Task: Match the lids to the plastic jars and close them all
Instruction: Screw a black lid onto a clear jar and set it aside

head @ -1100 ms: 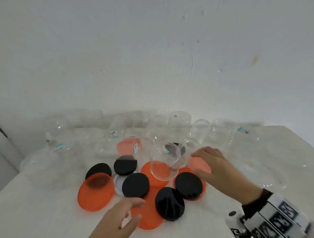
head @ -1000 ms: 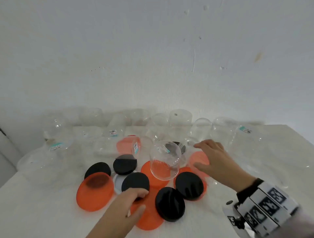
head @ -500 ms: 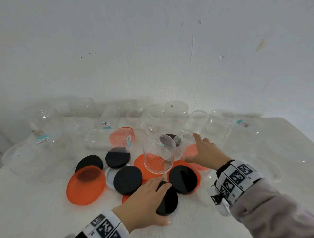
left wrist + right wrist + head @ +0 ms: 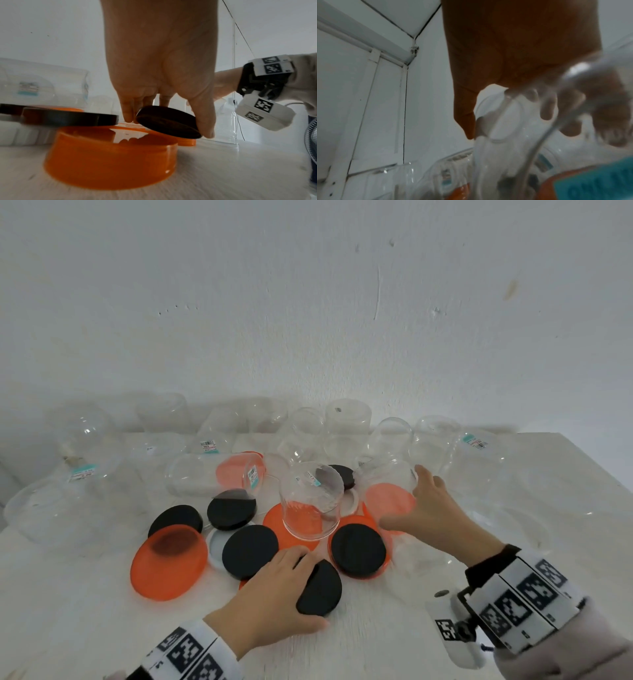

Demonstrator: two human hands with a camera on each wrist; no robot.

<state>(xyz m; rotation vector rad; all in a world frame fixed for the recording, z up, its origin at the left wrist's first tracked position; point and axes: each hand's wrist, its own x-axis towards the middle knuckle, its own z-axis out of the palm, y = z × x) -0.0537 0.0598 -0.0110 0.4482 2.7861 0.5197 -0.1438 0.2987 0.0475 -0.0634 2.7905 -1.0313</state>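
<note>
Black and orange lids lie heaped at the middle of the white table (image 4: 394,645). My left hand (image 4: 281,587) grips the nearest black lid (image 4: 322,590) by its rim. In the left wrist view that black lid (image 4: 171,125) is tilted up between the fingers and thumb of my left hand (image 4: 171,88), above an upturned orange lid (image 4: 111,155). My right hand (image 4: 421,505) is curled round a small clear jar (image 4: 387,477) lying on its side, with orange showing through it. The right wrist view shows the fingers (image 4: 546,108) through that jar's clear wall (image 4: 501,121).
A clear jar (image 4: 310,501) stands on an orange lid between my hands. More black lids (image 4: 250,549) (image 4: 358,549) and an orange lid (image 4: 168,563) lie around it. Several clear jars (image 4: 346,422) line the wall. Big jars stand at left (image 4: 51,508) and right (image 4: 479,467).
My left hand slid forward over the lids and took hold of the nearest black lid, tipping it up. My right hand reached further in and curled round the small clear jar.
</note>
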